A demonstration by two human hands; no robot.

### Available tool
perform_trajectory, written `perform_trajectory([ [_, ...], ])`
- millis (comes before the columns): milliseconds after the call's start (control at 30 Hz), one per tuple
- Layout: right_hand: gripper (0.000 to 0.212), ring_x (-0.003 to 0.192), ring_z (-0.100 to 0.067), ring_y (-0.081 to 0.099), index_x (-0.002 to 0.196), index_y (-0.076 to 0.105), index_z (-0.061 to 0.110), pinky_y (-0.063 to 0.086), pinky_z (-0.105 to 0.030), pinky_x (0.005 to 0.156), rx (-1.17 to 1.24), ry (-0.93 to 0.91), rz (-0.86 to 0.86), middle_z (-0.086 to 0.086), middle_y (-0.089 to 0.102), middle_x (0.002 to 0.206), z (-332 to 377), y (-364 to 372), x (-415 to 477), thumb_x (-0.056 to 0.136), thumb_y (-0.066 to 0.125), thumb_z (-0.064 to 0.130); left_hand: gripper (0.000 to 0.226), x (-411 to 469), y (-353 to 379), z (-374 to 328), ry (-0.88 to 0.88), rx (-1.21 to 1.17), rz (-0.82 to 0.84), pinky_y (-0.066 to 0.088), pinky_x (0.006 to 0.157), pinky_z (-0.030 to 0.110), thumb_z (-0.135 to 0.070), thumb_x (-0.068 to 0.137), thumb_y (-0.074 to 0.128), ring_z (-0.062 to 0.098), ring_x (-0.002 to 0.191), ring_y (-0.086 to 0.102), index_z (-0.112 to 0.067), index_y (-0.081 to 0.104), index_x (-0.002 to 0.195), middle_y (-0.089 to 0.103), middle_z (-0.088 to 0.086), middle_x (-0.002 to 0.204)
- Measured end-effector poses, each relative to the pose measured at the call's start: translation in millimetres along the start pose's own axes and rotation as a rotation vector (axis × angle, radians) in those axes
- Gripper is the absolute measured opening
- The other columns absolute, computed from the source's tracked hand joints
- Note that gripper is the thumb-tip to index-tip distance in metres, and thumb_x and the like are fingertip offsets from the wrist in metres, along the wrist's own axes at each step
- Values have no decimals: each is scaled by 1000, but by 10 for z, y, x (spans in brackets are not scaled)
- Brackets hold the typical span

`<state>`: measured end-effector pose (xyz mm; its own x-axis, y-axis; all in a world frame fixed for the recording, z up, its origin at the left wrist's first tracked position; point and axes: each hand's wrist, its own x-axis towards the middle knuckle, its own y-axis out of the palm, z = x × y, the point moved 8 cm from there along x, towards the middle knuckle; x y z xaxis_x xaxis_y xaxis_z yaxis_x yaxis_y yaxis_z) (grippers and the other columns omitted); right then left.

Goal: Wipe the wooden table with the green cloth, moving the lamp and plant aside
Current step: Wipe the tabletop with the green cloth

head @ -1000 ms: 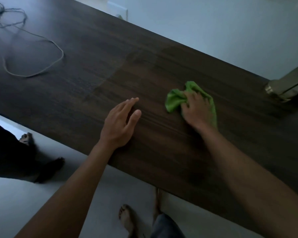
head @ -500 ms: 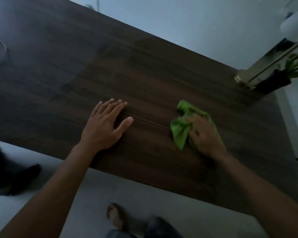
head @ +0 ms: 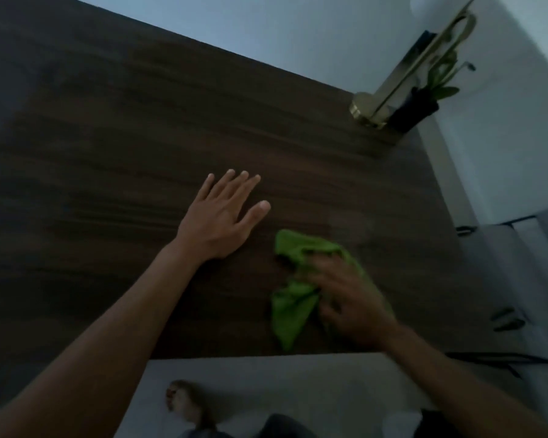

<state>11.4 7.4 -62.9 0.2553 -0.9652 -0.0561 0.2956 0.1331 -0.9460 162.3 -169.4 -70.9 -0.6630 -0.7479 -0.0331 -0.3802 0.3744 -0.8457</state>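
The green cloth [head: 293, 292] is seen crumpled on the dark wooden tabletop [head: 108, 159], near its front edge and towards the right end. It is bunched into folds, with one lobe lying towards the far side and a longer tail trailing towards the front edge. The cloth is pressed down under the right hand [head: 345, 298], whose fingers are curled over the bunched fabric; the hand is blurred, so the exact grip cannot be made out, and part of the cloth is hidden beneath the palm.

Just to the left of the cloth, and apart from it, the left hand [head: 222, 216] is laid flat on the tabletop, palm down, with its fingers extended and slightly spread and the thumb held out to the side. Nothing is held in it.

At the far right corner of the tabletop, well apart from both hands, a brass-coloured lamp [head: 366, 110] is stood on its round base, its stem rising towards the wall. Just beside it a plant [head: 440, 74] in a dark pot [head: 413, 110] is placed, with green leaves visible above the pot.

Below the front edge of the tabletop, a bare foot [head: 184, 403] is seen on the pale floor [head: 298, 384].
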Motion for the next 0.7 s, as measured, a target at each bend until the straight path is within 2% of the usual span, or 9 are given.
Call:
perform_trajectory([
  [100,52,136,-27,40,139,44,26,21,-35,117,-72,271,-88,-10,48,144,-1102,-394,286,87,43,29,78,106,132,-130,22,250,28,-6,121,44,-70,88,-2,15,148,-12,-29,6,154,0,-4,163],
  [167,53,133,-30,43,139,44,23,26,-38,115,-91,500,-224,-12,48,144,-1624,-624,687,88,39,36,77,105,150,-99,4,297,37,-5,121,46,-69,88,-2,16,148,-13,-28,5,154,-2,-4,163],
  [233,55,134,-30,40,142,42,19,26,-42,114,-75,703,-305,-11,44,147,-1795,-698,1118,91,40,38,75,91,146,-94,1,302,19,-3,121,45,-67,90,-1,15,148,-10,-28,6,153,0,-4,163],
  [267,55,135,-31,38,142,42,19,25,-42,115,-73,741,-318,-11,42,148,-1714,-680,1322,92,42,40,74,88,130,-98,-1,292,3,-3,121,44,-67,90,0,14,149,-8,-28,7,153,3,-4,163],
  [300,54,134,-32,38,141,43,19,24,-43,114,-68,717,-326,-12,42,148,-1528,-639,1484,92,43,40,73,86,113,-108,-5,270,-16,-2,121,42,-66,91,2,13,149,-5,-27,7,154,5,-3,163],
  [367,52,134,-31,38,140,45,16,23,-41,114,-73,502,-294,-12,43,147,-917,-428,1589,93,48,38,71,68,55,-110,-19,169,-77,1,122,39,-64,94,6,13,149,2,-26,5,154,8,1,163],
  [500,50,145,-20,24,141,43,23,13,-41,120,-14,99,-142,-6,36,154,324,116,524,93,47,36,74,28,-56,-88,-22,-5,-163,8,121,36,-66,92,6,15,148,15,-25,14,154,18,6,161],
  [600,54,147,-15,18,141,41,34,6,-36,121,35,2,16,1,31,156,175,146,-417,88,48,32,73,32,9,-113,-34,130,-101,5,121,36,-67,92,11,14,148,10,-27,21,152,19,2,161],
  [700,57,143,-15,27,139,46,30,10,-32,120,10,49,41,-1,39,151,-703,-216,-682,82,49,28,70,68,96,-183,-61,298,-20,1,120,39,-63,92,27,17,149,2,-28,18,152,9,1,162],
])
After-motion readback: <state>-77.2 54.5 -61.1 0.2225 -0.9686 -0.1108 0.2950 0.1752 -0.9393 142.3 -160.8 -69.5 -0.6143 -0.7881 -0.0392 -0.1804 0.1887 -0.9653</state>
